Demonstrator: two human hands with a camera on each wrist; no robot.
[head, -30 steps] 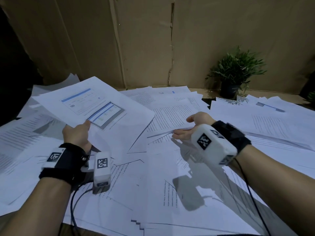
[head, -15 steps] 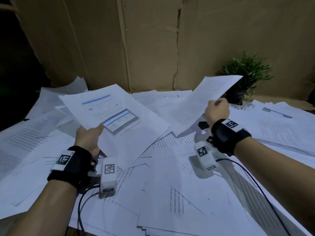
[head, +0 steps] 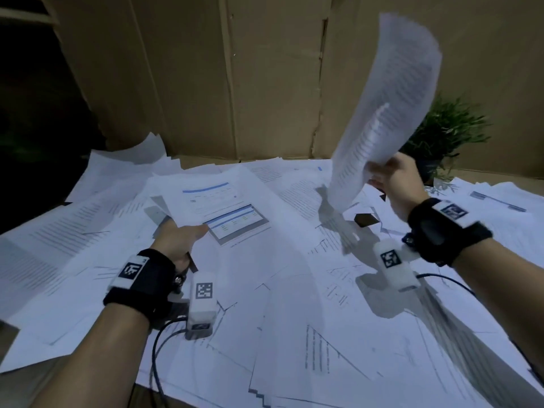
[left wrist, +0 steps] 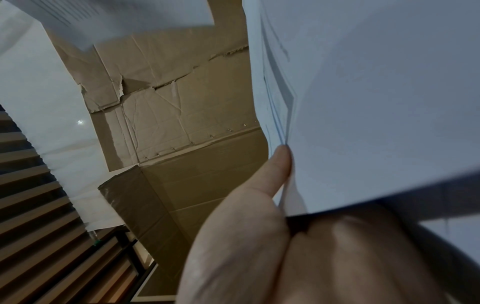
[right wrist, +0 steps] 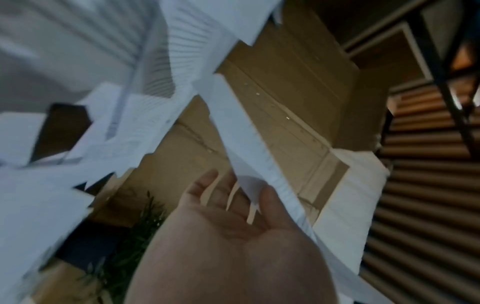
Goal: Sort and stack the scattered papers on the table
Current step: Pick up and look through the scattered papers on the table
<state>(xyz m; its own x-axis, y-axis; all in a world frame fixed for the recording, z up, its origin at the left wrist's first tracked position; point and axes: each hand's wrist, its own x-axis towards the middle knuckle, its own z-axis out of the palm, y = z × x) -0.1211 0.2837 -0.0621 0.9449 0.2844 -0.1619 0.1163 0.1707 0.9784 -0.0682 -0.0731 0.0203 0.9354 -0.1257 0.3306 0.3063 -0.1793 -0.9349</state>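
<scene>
Papers: white printed sheets (head: 294,304) lie scattered and overlapping across the table.
Left hand: left hand (head: 176,241) pinches a small stack topped by a blue-banded form (head: 217,207), thumb on top, low over the spread.
Right hand: right hand (head: 397,179) grips a curling text page (head: 391,107) by its lower edge, raised upright.
Backdrop: cardboard wall (head: 265,78); potted plant (head: 444,136) at far right, behind the raised page.

Thin, matt white paper sheets (head: 294,290) cover the counter, printed with grey text. The raised sheet (head: 391,98) bends limply. Behind stands creased, rough brown cardboard (head: 265,83), matt and torn along seams. Black fabric wrist straps (head: 444,231) carry smooth white plastic blocks (head: 201,304).
</scene>
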